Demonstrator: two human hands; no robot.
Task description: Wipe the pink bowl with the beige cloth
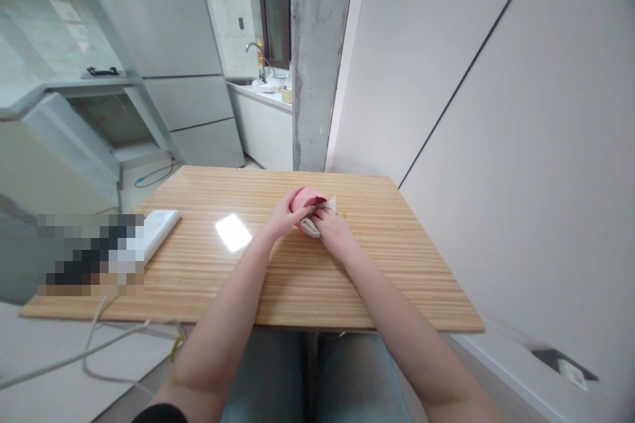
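A small pink object (pixel 305 197), rounded on its outer side, is held over the middle of the wooden table. Its exact kind cannot be made out. My left hand (pixel 286 215) grips it from the left, thumb lying across the near side. My right hand (pixel 332 228) presses a folded whitish cloth (pixel 311 229) against the pink object, with the fingers bent into the cloth. One corner of the cloth sticks up past the right fingers. Both hands meet closely, so part of the pink object and much of the cloth are hidden.
The light wood-grain table (pixel 397 264) extends around my hands. At its left lies a white power strip-like block (pixel 161 231), partly blurred out, with cables (pixel 94 357) hanging off the near edge. A white wall (pixel 520 165) runs along the right; a sink faucet (pixel 260 59) stands beyond.
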